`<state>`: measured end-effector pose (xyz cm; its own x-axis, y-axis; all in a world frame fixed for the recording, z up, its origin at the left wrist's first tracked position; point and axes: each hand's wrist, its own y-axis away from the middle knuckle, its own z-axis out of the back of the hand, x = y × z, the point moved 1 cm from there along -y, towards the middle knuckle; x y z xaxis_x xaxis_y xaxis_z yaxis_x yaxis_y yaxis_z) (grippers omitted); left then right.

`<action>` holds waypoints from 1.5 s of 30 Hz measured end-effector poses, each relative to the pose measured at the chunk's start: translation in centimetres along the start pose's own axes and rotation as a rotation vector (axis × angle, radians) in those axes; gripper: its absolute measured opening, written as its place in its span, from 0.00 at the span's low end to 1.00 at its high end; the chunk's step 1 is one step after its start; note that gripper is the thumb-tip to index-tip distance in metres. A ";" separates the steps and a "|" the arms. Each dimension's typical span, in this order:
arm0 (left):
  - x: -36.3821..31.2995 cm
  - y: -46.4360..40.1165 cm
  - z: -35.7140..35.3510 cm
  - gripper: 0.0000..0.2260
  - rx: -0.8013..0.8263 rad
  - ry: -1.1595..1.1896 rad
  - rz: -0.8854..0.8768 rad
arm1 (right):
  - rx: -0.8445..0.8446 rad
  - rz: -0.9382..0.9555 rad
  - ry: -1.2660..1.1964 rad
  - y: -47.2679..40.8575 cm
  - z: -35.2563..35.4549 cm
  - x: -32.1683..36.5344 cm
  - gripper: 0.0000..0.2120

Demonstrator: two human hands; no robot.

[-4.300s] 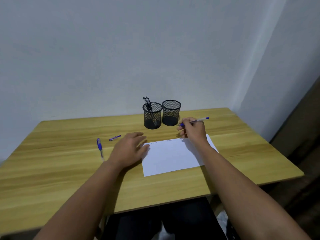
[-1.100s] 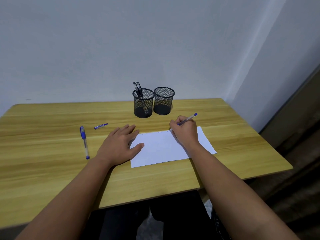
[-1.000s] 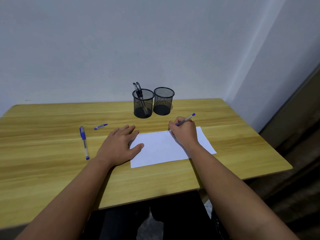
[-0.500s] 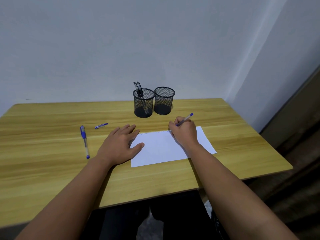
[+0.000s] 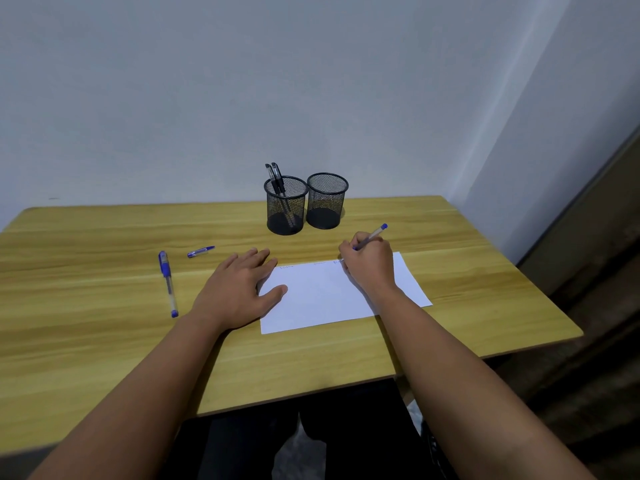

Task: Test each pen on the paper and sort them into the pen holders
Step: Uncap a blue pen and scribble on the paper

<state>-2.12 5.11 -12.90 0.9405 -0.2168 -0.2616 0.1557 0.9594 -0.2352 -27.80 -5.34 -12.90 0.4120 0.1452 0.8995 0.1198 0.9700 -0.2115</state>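
At the sheet's 12 o'clock edge, the right hand (image 5: 370, 263) grips a blue pen (image 5: 371, 234), tip on the paper (image 5: 332, 296). Left hand (image 5: 239, 289) lies flat, fingers spread, pinning the 9 o'clock edge. Keep strokes short and light; judge the mark before choosing a mesh pen holder (image 5: 326, 200).

A light wooden table (image 5: 86, 341) stands against a plain pale wall (image 5: 207, 81), near the room's right-hand corner.

Wooden tabletop (image 5: 104, 341) before me, light grain running crosswise. Pale wall (image 5: 242, 81) behind it, meeting a second wall at the right. My dark-clad lap (image 5: 311, 438) below the near edge.
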 end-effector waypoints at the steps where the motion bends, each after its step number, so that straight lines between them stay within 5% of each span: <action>1: 0.0 0.0 0.0 0.35 -0.003 0.004 0.000 | -0.007 -0.002 -0.003 -0.1 0.0 -0.1 0.17; 22: 0.0 0.0 0.0 0.35 0.005 -0.002 0.003 | -0.030 0.011 0.009 0.4 0.3 0.7 0.19; 32: -0.1 0.1 0.2 0.35 0.011 0.000 0.002 | -0.221 -0.202 -0.334 0.0 1.9 1.7 0.12; 36: -0.3 0.0 0.4 0.36 0.014 0.000 0.002 | -0.214 -0.196 -0.344 0.0 1.9 1.9 0.10; 41: -0.3 0.2 0.7 0.37 0.021 0.008 0.000 | -0.075 -0.205 -0.352 -0.1 1.3 2.1 0.19; 45: -0.3 0.2 0.9 0.36 0.023 0.021 -0.010 | 0.048 -0.201 -0.446 -0.2 1.2 4.1 0.12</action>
<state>-2.07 5.47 -12.06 0.9323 -0.2300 -0.2791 0.1724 0.9610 -0.2161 -27.18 -4.74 -8.73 -0.0436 0.0136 0.9990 0.1109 0.9938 -0.0087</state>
